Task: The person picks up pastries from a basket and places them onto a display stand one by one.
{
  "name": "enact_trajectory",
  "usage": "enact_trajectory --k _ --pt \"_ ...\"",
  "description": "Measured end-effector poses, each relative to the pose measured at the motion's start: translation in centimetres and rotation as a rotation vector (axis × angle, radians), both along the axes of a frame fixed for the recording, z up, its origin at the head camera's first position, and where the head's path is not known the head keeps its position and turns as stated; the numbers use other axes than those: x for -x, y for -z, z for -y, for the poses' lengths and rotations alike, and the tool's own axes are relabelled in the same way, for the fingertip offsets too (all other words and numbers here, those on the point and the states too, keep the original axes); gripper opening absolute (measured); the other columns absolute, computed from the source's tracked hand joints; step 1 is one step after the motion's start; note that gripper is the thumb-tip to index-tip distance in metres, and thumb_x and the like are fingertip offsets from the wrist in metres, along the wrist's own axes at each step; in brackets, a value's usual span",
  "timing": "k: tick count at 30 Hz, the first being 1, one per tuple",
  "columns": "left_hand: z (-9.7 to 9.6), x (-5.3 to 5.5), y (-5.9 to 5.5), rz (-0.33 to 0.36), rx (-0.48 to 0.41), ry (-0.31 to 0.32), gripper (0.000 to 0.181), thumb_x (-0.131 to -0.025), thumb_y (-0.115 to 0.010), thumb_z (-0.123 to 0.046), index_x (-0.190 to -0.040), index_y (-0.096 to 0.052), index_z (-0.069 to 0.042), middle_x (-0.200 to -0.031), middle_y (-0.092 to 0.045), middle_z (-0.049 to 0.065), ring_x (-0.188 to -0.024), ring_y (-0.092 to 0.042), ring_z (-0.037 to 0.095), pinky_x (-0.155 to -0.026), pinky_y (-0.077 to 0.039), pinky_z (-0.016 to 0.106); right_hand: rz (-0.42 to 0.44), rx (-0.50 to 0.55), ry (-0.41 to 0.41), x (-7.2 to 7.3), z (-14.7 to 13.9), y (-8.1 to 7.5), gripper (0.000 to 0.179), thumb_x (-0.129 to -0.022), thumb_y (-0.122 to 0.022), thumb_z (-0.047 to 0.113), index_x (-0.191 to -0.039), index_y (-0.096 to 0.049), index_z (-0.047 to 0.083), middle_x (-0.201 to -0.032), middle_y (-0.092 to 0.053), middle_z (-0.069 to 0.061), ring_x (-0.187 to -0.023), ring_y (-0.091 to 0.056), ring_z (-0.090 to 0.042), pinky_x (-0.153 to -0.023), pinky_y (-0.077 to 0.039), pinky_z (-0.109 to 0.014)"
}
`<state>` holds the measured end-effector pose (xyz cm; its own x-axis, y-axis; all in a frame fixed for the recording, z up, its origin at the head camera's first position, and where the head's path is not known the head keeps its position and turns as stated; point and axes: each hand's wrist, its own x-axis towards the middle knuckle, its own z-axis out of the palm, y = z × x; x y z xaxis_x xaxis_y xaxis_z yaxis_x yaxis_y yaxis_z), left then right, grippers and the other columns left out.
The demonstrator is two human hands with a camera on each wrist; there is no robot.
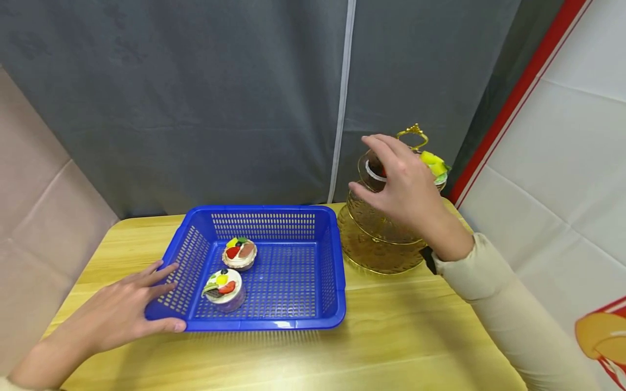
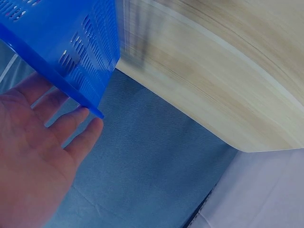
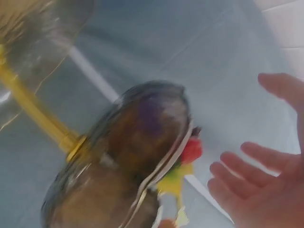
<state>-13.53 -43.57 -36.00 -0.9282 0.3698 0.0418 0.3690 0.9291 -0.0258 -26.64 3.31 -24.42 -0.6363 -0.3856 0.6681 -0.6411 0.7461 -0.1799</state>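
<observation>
My left hand (image 1: 124, 309) rests at the left rim of a blue plastic basket (image 1: 274, 325), fingers extended over the edge. In the left wrist view, those fingers (image 2: 71, 121) touch the rim from the palm side. Inside the basket stand a fruit tart (image 1: 239, 254) and a dessert cup (image 1: 227, 290) topped with fruit. My right hand (image 1: 403, 184) hovers beside the top tier of an amber tiered stand (image 1: 376, 252), fingers spread and holding nothing. Fruit-topped desserts sit on that tier, one with yellow fruit pieces (image 1: 434, 163); the hand partly hides another.
Basket and stand are side by side on a wooden table (image 1: 391, 336). A gold handle (image 1: 413, 136) rises from the stand's top. Behind the table hangs a grey curtain (image 1: 220, 108), and a white panel (image 1: 552, 179) with red trim closes off the right side.
</observation>
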Motion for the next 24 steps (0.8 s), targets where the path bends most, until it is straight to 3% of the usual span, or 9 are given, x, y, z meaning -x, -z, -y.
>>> enact_trajectory --k 6,10,14,24 --pt "0.1 -0.1 0.0 0.001 0.006 0.001 0.088 -0.073 -0.065 -0.079 -0.117 -0.074 -0.004 -0.145 -0.052 0.017 -0.128 -0.047 0.052 -0.083 -0.049 0.066 0.144 -0.027 -0.156 -0.3 2.0 -0.1 0.082 -0.081 -0.083 0.036 -0.149 -0.045 0.011 -0.153 -0.044 -0.008 -0.141 -0.041 -0.026 -0.11 -0.039 -0.05" --pt "0.1 -0.2 0.1 -0.002 0.004 0.005 0.087 -0.073 -0.065 -0.079 -0.117 -0.074 -0.004 -0.145 -0.052 0.018 -0.128 -0.047 0.052 -0.084 -0.049 0.066 0.273 -0.032 -0.29 0.2 3.3 0.3 0.084 -0.082 -0.081 0.039 -0.152 -0.04 0.017 -0.158 -0.038 -0.004 -0.144 -0.036 -0.021 -0.113 -0.034 -0.05" --pt "0.1 -0.3 0.1 -0.003 0.002 0.001 0.088 -0.072 -0.065 -0.079 -0.117 -0.074 -0.004 -0.145 -0.052 0.018 -0.128 -0.047 0.052 -0.084 -0.049 0.066 0.342 -0.03 -0.412 0.9 4.5 0.9 0.086 -0.081 -0.082 0.037 -0.152 -0.04 0.013 -0.157 -0.039 -0.007 -0.144 -0.036 -0.021 -0.115 -0.032 -0.047" --pt "0.1 -0.3 0.1 -0.016 -0.008 0.005 0.088 -0.072 -0.065 -0.079 -0.117 -0.074 -0.004 -0.145 -0.053 0.017 -0.128 -0.048 0.052 -0.084 -0.048 0.066 0.466 -0.029 -0.535 1.5 7.9 2.0 0.086 -0.079 -0.084 0.037 -0.15 -0.042 0.011 -0.154 -0.044 -0.005 -0.136 -0.046 -0.022 -0.111 -0.038 -0.044"
